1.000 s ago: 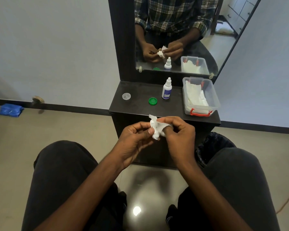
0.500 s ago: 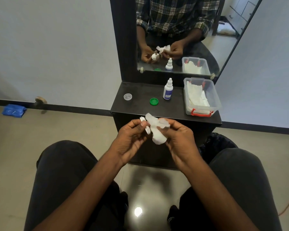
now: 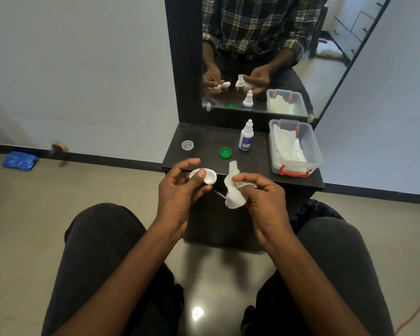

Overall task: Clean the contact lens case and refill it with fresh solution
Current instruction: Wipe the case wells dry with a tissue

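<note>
My left hand pinches the white contact lens case between thumb and fingers, its open wells facing up. A short gap to the right, my right hand grips a crumpled white tissue that hangs from its fingers. Both are held in front of the dark dresser top. On that top lie a green cap and a clear cap, with the white solution bottle standing upright behind them.
A clear plastic box with red latches holds white tissues at the right of the top. The mirror stands behind. A black bin sits on the floor by my right knee. A blue packet lies far left.
My hands have drawn apart. The tissue has come off the case and stays with my right hand, while the left hand now holds the bare case further left.
</note>
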